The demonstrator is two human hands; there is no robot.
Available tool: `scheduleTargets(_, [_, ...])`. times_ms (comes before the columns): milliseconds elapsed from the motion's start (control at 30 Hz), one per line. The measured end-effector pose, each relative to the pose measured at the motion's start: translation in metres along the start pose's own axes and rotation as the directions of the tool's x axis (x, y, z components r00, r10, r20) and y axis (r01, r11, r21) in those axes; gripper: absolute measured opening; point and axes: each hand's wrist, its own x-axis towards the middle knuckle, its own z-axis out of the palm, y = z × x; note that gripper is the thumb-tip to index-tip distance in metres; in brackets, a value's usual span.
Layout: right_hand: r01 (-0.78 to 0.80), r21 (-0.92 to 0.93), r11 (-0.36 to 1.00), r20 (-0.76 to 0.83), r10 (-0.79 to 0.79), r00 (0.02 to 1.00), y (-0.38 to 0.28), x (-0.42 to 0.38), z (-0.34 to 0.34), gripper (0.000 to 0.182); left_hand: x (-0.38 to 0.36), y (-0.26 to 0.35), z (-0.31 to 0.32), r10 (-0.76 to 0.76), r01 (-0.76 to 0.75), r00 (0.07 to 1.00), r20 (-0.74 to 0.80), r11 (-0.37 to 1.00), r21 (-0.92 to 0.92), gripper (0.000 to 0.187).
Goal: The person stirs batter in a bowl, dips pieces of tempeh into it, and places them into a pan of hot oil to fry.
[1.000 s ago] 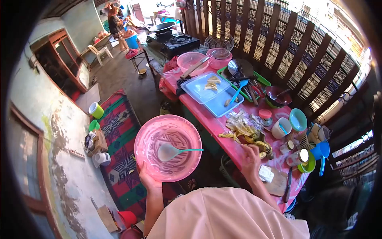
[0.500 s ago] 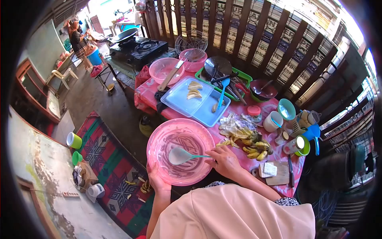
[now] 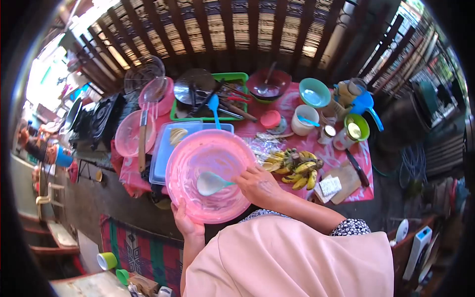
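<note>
My left hand [image 3: 188, 220] grips the lower left rim of a pink plastic basin [image 3: 175, 180], with the thumb over the edge. The basin is tilted towards me, and its inside is smeared with pale batter. My right hand [image 3: 260, 187] is closed around the teal handle of a large serving spoon [image 3: 210, 183]. The spoon's pale bowl rests inside the basin, apparently against its batter-coated bottom. Behind the basin lies a blue-tinted plastic container [image 3: 159, 157], partly covered, with pale banana slices [image 3: 177, 135] on it. A bunch of bananas [image 3: 299, 171] is just right of my right hand.
A cutting board [image 3: 349, 183] holds white blocks beside a knife [image 3: 357, 168]. A green tray [image 3: 232, 76] of utensils, a turquoise bowl [image 3: 314, 92], a white cup [image 3: 303, 120] and a blue dipper [image 3: 365, 106] stand farther back. A black stove [image 3: 106, 119] is at left.
My view has turned to the right. The basin now overlaps the plastic container more. The spoon stays inside the basin, and both hands keep their holds.
</note>
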Motion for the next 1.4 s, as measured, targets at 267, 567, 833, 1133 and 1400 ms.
scheduleTargets(267, [-0.621, 0.274, 0.735, -0.124, 0.667, 0.735, -0.003, -0.057, -0.055, 0.021, 0.026, -0.034, 0.079, -0.407, 0.351, 0.854, 0.324, 0.911, 0.218, 0.029])
scheduleTargets(567, [-0.809, 0.393, 0.437, -0.492, 0.843, 0.216, -0.03, -0.181, -0.095, 0.02, -0.037, -0.144, 0.153, -0.711, 0.49, 0.508, 0.487, 0.703, 0.516, 0.024])
scheduleTargets(833, [-0.873, 0.392, 0.289, -0.579, 0.815, 0.01, -0.003, -0.272, -0.131, 0.021, -0.122, -0.286, 0.202, -0.726, 0.282, 0.45, 0.52, 0.668, 0.689, 0.038])
scheduleTargets(1133, [-0.761, 0.467, 0.451, -0.544, 0.825, 0.155, 0.069, -0.31, -0.137, 0.013, -0.126, -0.39, 0.231, -0.703, -0.065, 0.568, 0.427, 0.48, 0.875, 0.041])
scheduleTargets(1400, [-0.5, 0.678, 0.538, -0.345, 0.834, 0.43, 0.093, -0.207, -0.114, 0.019, -0.066, -0.251, 0.177, -0.793, -0.008, 0.217, 0.57, 0.583, 0.813, 0.042])
